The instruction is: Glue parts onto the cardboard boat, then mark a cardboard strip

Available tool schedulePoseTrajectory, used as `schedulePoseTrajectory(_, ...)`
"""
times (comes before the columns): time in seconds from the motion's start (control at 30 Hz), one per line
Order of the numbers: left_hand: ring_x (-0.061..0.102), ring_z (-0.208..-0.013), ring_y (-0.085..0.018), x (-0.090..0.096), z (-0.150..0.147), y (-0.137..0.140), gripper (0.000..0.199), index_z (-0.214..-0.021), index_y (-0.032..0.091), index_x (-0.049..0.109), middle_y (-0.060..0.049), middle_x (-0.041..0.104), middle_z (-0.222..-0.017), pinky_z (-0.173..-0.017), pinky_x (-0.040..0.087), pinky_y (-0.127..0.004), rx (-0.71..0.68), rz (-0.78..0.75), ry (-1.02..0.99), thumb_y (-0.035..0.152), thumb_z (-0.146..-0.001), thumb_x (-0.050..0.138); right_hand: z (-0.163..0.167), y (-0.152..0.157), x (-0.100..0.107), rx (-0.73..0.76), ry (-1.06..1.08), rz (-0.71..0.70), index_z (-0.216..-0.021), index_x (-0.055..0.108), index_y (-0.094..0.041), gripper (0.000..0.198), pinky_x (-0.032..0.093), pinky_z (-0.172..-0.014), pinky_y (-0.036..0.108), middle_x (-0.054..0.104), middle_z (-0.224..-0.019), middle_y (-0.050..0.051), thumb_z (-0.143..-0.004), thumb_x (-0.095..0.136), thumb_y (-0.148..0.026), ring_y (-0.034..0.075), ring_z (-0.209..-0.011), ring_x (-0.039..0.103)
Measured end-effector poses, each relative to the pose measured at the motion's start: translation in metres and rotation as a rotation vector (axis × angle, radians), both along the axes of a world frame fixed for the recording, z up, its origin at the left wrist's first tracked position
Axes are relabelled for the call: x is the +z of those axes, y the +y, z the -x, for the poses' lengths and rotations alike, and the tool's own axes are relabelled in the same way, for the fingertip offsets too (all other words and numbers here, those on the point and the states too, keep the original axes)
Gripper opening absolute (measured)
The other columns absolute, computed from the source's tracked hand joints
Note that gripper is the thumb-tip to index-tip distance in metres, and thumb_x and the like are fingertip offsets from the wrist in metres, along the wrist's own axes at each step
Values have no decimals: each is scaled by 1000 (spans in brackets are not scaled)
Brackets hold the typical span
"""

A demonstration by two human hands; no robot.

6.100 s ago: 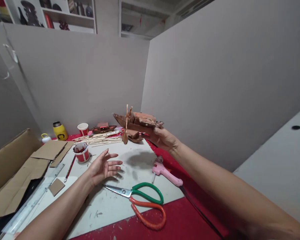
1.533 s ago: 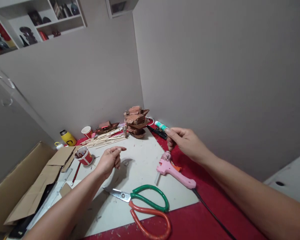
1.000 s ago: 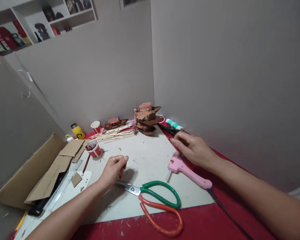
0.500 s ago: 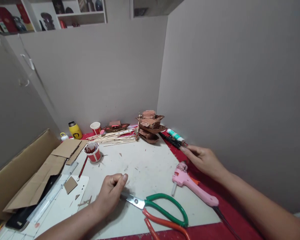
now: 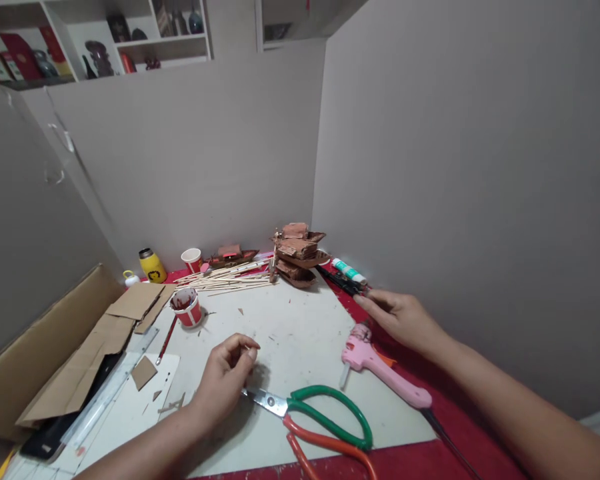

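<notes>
"Where's the black tool (image 5: pixel 341 280)?"
"By the table's (image 5: pixel 420 463) right edge, lying lengthwise along it, far end toward the far corner. The right hand's (image 5: pixel 403 320) fingertips are at its near end; gripping, I can't tell."
"Left hand (image 5: pixel 223 375)?"
"Loosely curled at the scissors' (image 5: pixel 310 435) leftward-pointing blades; any hold, can't tell."

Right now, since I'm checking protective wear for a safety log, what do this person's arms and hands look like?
The left hand and right hand are both bare, without gloves. Both forearms are uncovered, with no sleeve, watch or bracelet in sight.
</notes>
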State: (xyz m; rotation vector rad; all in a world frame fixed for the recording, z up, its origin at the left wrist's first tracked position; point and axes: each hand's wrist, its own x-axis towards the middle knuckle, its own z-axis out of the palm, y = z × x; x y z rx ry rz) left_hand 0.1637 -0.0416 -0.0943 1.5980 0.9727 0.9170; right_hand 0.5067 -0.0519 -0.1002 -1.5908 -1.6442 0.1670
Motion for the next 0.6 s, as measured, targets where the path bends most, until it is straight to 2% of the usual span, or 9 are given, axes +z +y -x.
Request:
schedulePoseTrajectory(0.07, 44, -49, -10, 19, -9, 9, 30, -93, 16, 64, 5, 48, -59, -47, 36, -22, -23, 54, -22, 43, -81, 63, 1, -1, 3, 14, 19, 3, -55, 40, -22, 47, 31, -48, 25, 35, -51, -4, -87, 45, -55, 12, -49, 36)
schedulePoseTrajectory(0.13, 45, -47, -9, 40, -22, 26, 32, -92, 14, 67, 3, 53, -63, -47, 40, -23, -40, 47, -15, 42, -77, 66, 2, -2, 6, 21, 37, 10, -56, 40, -22, 46, 31, -48, 25, 35, -52, -4, -88, 45, -55, 12, -49, 36)
schedulePoseTrajectory(0.23, 48, -49, -9, 67, -48, 69, 24, -90, 13, 69, 2, 57, -67, -49, 45, -24, 14, 1, 7, 34, -77, 67, 2, -3, 9, 16, 57, 10, -58, 41, -22, 44, 30, -48, 25, 35, -53, -4, -88, 45, -54, 12, -50, 35)
schedulePoseTrajectory(0.3, 50, -51, -9, 77, -66, 104, 18, -89, 13, 68, 2, 58, -70, -51, 46, -23, 72, -19, 27, 30, -83, 65, 2, -5, 11, 25, 60, -4, -57, 39, -22, 44, 29, -48, 25, 33, -54, -4, -88, 45, -53, 12, -50, 34)
schedulePoseTrajectory(0.37, 58, -62, -12, 81, -82, 138, 19, -96, 12, 66, -2, 62, -82, -59, 51, -27, 134, -14, 66, 28, -89, 61, 2, -6, 13, 41, 56, -25, -57, 36, -22, 45, 28, -48, 25, 31, -54, -5, -89, 45, -52, 11, -51, 32)
schedulePoseTrajectory(0.47, 63, -95, -21, 79, -102, 181, 31, -119, 15, 58, -9, 61, -116, -80, 55, -40, 184, 24, 121, 33, -93, 59, 1, -8, 18, 60, 46, -51, -57, 36, -22, 44, 27, -48, 26, 29, -55, -5, -90, 44, -50, 11, -51, 30)
schedulePoseTrajectory(0.6, 61, -102, -23, 71, -119, 216, 35, -123, 17, 56, -10, 58, -123, -84, 53, -44, 214, 69, 151, 33, -92, 59, 1, -10, 20, 82, 39, -61, -60, 38, -22, 42, 28, -49, 26, 30, -55, -5, -92, 41, -48, 11, -51, 31)
